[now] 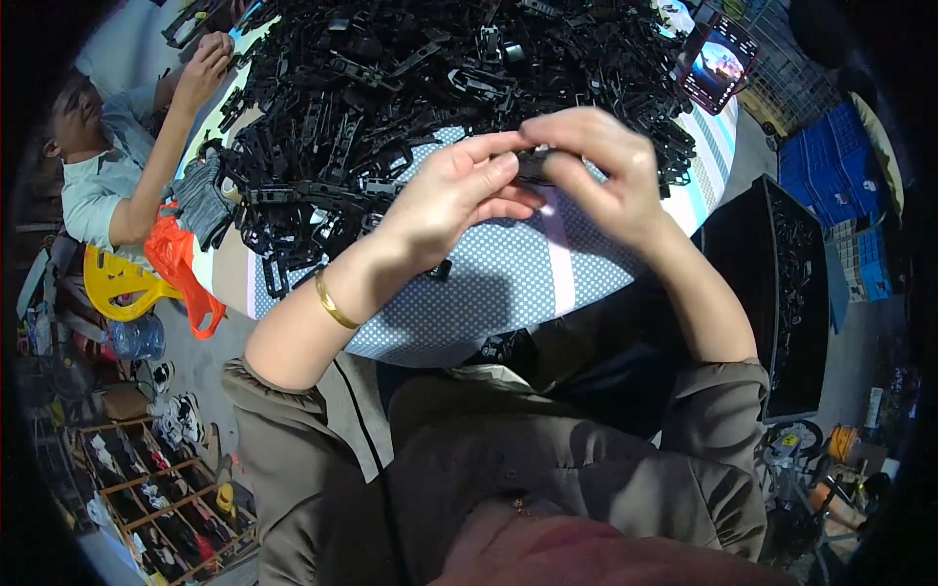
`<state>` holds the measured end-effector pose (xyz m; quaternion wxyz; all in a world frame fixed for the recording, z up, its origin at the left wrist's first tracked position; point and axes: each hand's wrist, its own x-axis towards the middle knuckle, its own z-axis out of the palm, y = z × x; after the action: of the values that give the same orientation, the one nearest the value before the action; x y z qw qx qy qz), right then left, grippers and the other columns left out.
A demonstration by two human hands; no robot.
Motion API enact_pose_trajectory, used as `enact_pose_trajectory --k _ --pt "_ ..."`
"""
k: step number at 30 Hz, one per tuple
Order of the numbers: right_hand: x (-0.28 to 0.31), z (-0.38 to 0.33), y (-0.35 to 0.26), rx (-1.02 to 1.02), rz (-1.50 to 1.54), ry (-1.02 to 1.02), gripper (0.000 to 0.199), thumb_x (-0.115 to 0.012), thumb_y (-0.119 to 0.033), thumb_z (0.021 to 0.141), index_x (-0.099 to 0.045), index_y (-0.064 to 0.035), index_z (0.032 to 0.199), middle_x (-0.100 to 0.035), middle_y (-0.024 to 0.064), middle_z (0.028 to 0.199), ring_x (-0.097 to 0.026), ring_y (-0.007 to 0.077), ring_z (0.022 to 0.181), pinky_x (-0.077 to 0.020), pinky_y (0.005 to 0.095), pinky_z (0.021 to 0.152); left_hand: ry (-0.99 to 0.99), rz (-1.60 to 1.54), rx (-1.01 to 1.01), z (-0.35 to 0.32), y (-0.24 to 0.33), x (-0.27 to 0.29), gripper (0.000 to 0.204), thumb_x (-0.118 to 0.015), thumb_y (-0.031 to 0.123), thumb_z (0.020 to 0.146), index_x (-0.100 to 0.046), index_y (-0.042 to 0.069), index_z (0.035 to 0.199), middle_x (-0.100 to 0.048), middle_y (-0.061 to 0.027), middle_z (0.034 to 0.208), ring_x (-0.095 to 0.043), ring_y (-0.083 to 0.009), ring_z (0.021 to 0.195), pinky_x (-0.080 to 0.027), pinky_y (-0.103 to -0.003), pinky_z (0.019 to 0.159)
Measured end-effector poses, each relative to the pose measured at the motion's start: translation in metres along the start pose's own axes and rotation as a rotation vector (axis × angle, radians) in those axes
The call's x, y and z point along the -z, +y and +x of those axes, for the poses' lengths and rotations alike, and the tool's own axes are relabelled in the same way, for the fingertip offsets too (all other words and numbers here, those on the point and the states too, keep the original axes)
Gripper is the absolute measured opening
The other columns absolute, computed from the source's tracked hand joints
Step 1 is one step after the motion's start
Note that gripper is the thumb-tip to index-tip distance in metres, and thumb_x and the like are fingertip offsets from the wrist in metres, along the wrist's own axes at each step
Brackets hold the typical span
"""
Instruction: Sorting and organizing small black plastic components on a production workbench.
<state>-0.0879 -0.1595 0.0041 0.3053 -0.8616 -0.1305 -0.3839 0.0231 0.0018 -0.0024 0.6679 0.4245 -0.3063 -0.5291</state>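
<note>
Both my hands meet above the near part of a round table, gripping one small black plastic part between them. My left hand pinches its left side with thumb and fingers, and a gold bangle circles that wrist. From the right, my right hand closes on the same part, its fingers bent over the top; slight blur hides the detail there. Just beyond my hands spreads a big heap of similar black plastic parts. One small black piece lies alone on the dotted tablecloth beneath my left wrist.
Across at the left, another person sits at the table with hands raised. A lit phone stands at the right edge. Below it on the right is a black bin holding black parts, near blue crates. A red bag hangs left.
</note>
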Motion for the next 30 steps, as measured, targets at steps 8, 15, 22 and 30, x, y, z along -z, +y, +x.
enact_pose_trajectory --k 8,15,22,30 --pt "0.001 0.082 0.052 0.057 -0.32 0.341 0.024 -0.061 -0.026 0.075 -0.066 -0.0032 0.07 -0.063 0.0166 0.072 -0.062 0.0328 0.075 -0.049 0.0423 0.067 0.062 0.323 0.094 0.003 -0.008 -0.004 0.036 -0.041 0.009 0.094 -0.036 -0.006 0.126 -0.06 -0.0148 0.093 -0.062 -0.0148 0.082 -0.052 -0.023 0.076" --pt "-0.001 0.103 0.047 -0.522 -0.715 -0.172 0.023 -0.063 -0.026 0.069 -0.068 -0.0037 0.072 -0.063 0.0191 0.078 -0.062 0.0331 0.074 -0.0506 0.0405 0.069 0.096 0.246 0.073 -0.002 -0.005 -0.003 0.041 -0.043 0.015 0.093 -0.035 -0.011 0.125 -0.054 -0.0163 0.104 -0.06 -0.0172 0.086 -0.051 -0.026 0.076" --pt "0.015 0.079 0.003 -0.346 -0.259 0.132 0.015 -0.064 -0.012 0.066 -0.065 -0.0022 0.078 -0.063 0.0151 0.077 -0.061 0.0322 0.072 -0.0496 0.0403 0.067 0.134 0.176 0.01 -0.002 -0.001 -0.002 0.038 -0.04 0.014 0.094 -0.036 -0.009 0.124 -0.054 -0.0173 0.106 -0.061 -0.0196 0.088 -0.052 -0.028 0.079" --pt "0.013 -0.002 -0.004 -0.381 0.351 -0.031 0.039 -0.06 0.005 0.073 -0.054 0.0025 0.112 -0.057 0.0093 0.102 -0.059 0.0155 0.092 -0.0478 0.0274 0.082 0.103 -0.043 -0.009 0.0 0.002 0.0 0.038 -0.035 0.013 0.095 -0.032 -0.01 0.126 -0.052 -0.0219 0.109 -0.06 -0.0251 0.097 -0.05 -0.033 0.088"
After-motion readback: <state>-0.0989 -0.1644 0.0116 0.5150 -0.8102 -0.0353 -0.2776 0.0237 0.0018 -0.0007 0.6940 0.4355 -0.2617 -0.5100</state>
